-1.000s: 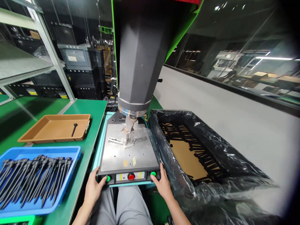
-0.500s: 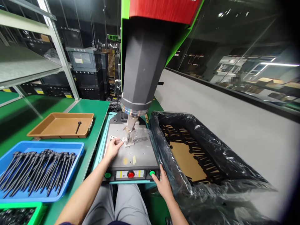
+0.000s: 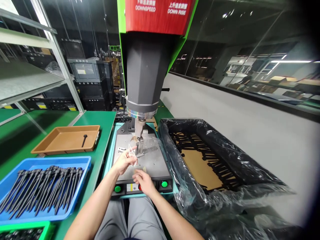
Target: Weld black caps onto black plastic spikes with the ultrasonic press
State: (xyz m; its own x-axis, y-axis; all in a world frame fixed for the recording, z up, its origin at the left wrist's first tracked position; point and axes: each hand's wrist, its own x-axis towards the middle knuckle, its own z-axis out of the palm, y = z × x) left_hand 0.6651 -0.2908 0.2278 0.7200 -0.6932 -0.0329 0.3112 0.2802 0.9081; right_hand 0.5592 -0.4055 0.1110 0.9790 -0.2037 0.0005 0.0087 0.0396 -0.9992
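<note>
Right hand [image 3: 143,182] now off button; blue tray [image 3: 86,162] perhaps pin-filled.

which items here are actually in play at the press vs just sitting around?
In play:
left hand pinching small clear plastic piece
right hand over steel press plate
grey press head

Lying about:
brown tray with one black pin
blue tray of black pins
black-lined bin

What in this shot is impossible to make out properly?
- The small clear piece pinched in the left hand: too small and see-through to identify.
- The red button on the control panel: hidden behind the right hand.
- The green bin at bottom left: cut off by the frame edge.
- The black parts in the bag-lined box: too dark to tell apart.
</note>
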